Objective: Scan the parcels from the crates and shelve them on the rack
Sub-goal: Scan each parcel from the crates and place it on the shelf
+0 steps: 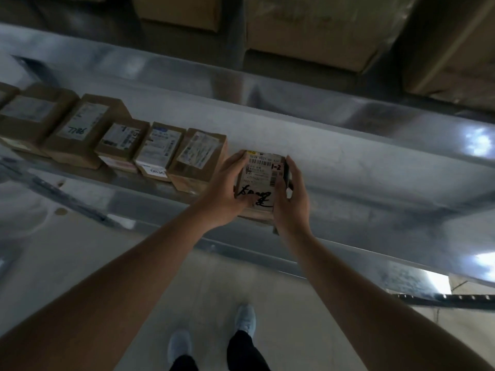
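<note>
A small brown parcel (261, 178) with a white barcode label and black handwriting sits at the front edge of the metal rack shelf (348, 167). My left hand (227, 188) grips its left side. On its right side my right hand (290, 199) grips it too, with a dark object that I cannot identify tucked between palm and parcel. The parcel stands just right of a row of several labelled brown parcels (150, 153) lined up along the shelf's front.
The shelf stretches on to the right of the held parcel. Large cardboard boxes (316, 30) stand beyond the shelf at the top of the view. Below lie the grey floor (80, 263) and my feet (211, 336). A dark perforated rack strip (444, 299) runs at lower right.
</note>
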Action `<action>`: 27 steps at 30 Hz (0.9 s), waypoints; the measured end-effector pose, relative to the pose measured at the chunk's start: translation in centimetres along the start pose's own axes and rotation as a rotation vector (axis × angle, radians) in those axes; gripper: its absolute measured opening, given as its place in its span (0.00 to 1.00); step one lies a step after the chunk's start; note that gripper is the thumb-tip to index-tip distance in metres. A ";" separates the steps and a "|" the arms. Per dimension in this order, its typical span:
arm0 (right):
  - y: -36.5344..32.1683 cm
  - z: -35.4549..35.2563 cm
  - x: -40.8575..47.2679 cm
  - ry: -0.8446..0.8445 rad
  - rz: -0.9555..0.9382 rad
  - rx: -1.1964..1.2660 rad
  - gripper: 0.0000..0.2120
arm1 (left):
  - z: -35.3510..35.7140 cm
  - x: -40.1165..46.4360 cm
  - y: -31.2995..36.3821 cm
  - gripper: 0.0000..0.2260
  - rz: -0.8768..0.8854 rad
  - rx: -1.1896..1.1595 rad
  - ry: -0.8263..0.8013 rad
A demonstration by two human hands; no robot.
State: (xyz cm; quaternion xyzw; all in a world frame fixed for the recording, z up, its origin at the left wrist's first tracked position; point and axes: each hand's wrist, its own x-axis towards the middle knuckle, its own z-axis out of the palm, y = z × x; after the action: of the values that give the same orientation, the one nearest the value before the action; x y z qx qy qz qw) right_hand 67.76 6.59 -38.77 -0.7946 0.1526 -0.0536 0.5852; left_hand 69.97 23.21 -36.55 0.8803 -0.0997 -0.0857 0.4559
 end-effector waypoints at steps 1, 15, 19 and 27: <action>0.3 0.2 0.5 0.003 0.012 0.002 0.23 | 0.1 0.6 -0.3 0.44 0.001 0.011 -0.006; 3.7 3.8 4.0 0.050 0.073 0.060 0.26 | 1.4 4.6 -3.5 0.44 -0.082 0.061 -0.124; 4.1 4.5 4.4 0.045 0.061 0.046 0.26 | 1.8 5.2 -4.1 0.44 -0.107 0.046 -0.143; 3.8 4.9 5.1 0.005 0.098 0.031 0.24 | 2.5 6.4 -5.3 0.43 -0.154 0.040 -0.117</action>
State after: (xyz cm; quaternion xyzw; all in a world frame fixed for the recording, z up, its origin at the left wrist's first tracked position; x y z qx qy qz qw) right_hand 73.23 8.44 -44.40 -0.7768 0.1921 -0.0294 0.5991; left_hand 76.08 22.56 -42.71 0.8878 -0.0598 -0.1698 0.4236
